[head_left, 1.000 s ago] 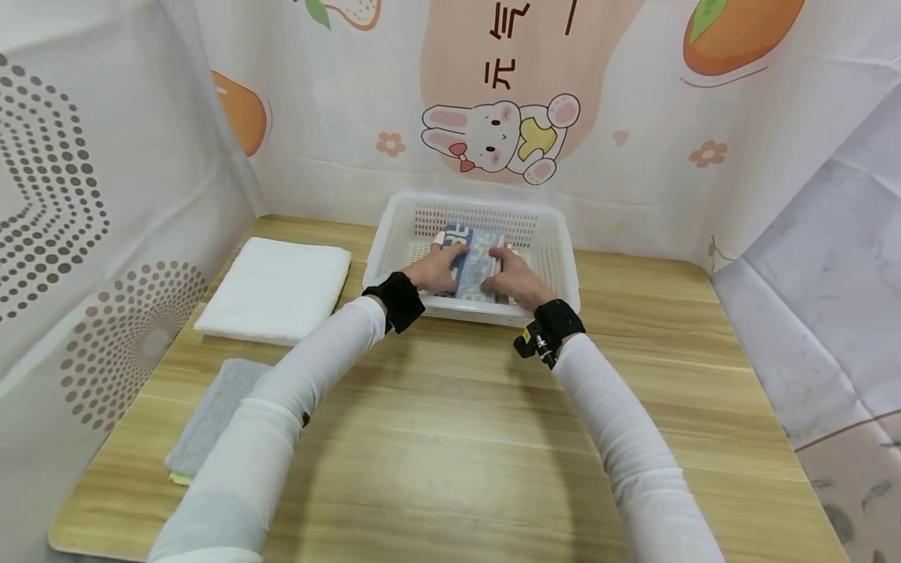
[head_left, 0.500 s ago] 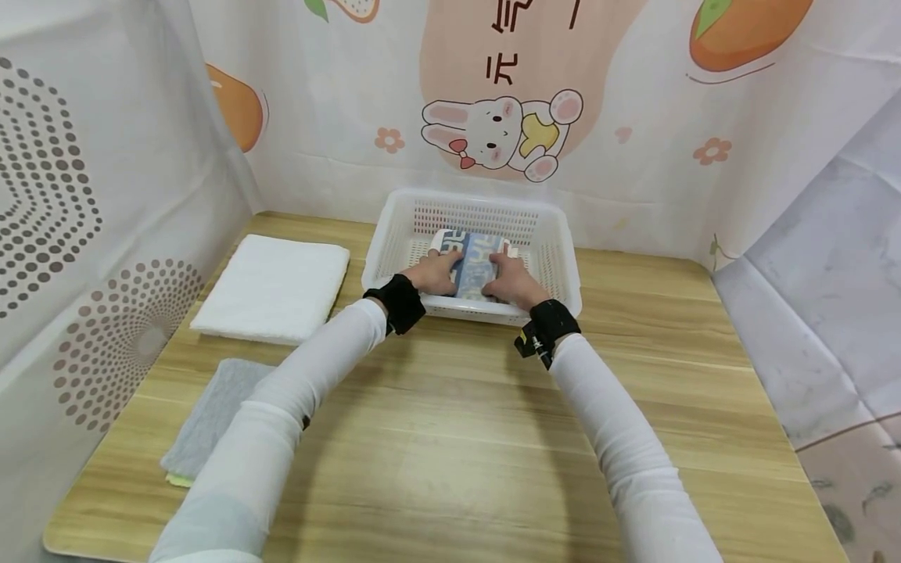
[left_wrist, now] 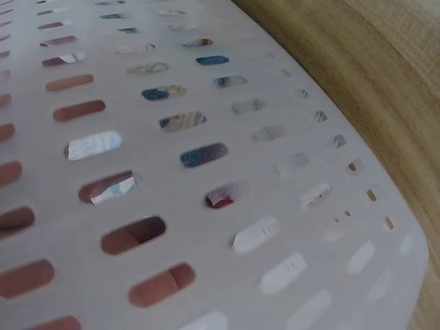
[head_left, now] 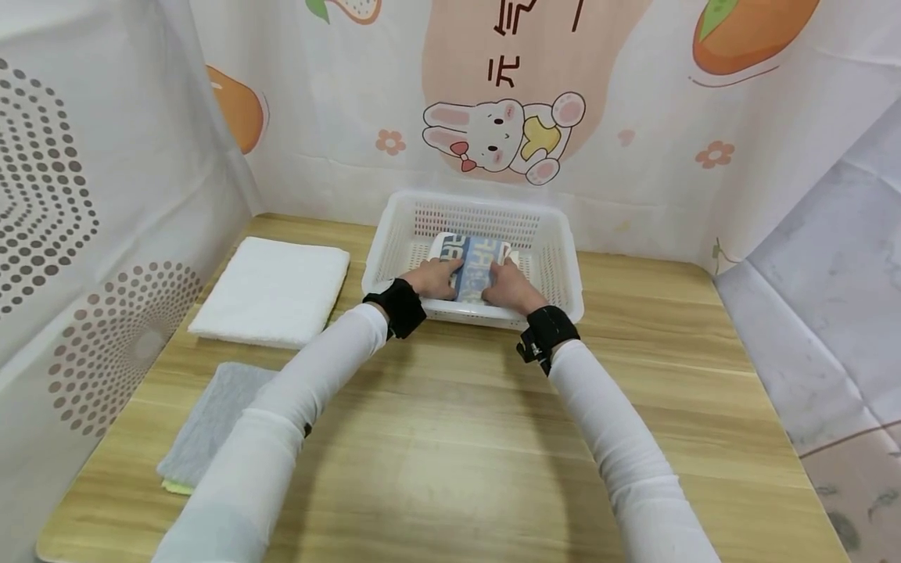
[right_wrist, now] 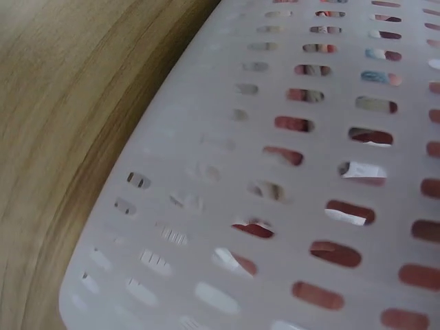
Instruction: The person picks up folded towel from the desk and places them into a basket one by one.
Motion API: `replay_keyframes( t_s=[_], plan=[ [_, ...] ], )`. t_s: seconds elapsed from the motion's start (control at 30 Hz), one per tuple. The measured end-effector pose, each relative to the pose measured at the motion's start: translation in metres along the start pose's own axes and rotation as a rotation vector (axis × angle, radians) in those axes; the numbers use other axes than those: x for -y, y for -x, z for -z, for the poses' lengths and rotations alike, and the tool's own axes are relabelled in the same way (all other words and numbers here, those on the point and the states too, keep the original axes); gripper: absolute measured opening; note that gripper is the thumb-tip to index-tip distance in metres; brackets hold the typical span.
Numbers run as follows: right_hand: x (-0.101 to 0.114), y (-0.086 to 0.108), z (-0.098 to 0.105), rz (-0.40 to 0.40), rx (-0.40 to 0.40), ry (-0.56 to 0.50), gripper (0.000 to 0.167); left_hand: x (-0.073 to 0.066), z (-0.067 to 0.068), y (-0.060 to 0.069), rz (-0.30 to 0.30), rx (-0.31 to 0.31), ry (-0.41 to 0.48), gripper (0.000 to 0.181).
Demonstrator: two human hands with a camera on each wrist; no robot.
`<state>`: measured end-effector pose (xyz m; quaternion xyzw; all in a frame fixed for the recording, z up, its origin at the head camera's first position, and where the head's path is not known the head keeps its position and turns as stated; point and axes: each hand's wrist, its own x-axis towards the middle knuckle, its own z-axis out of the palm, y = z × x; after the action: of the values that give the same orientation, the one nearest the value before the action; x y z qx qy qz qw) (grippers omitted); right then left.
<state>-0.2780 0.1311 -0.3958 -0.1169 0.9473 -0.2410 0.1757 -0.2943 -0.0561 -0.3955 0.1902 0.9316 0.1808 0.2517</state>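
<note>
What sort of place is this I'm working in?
Probably a makeshift, curtained-off tabletop workstation, though the wider room is out of view: printed fabric sheets hang behind and beside a wood-grain table, and a white perforated basket stands toward its far edge.

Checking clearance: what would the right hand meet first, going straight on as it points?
Likely the blue printed item, which the right hand seems to touch inside the basket; depth is unclear.

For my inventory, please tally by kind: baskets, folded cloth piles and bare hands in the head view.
Baskets: 1
Cloth piles: 2 (white pile, grey pile)
Hands: 2 (left hand, right hand)
Total: 5
The printed blue packaging, partly hidden, is not counted.
</note>
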Motion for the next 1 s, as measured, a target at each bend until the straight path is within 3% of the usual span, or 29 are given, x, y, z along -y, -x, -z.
replay_keyframes(
  t_s=[0.37, 0.73, 1.0],
  plan=[
    [0.0012, 0.0037, 0.0022, 0.016, -0.011, 0.029, 0.069, -0.0005, -0.0007, -0.0008, 0.003, 0.021, 0.017, 0.069],
    [-0.0016, -0.0014, -0.0001, -0.027, 0.008, -0.010, 0.071, -0.0021, 0.0001, 0.0016, 0.002, 0.021, -0.010, 0.070],
    [0.0019, -0.0013, 0.0001, -0.024, -0.008, 0.046, 0.070, -0.0019, 0.0017, -0.0005, -0.016, 0.023, -0.027, 0.070]
  ],
)
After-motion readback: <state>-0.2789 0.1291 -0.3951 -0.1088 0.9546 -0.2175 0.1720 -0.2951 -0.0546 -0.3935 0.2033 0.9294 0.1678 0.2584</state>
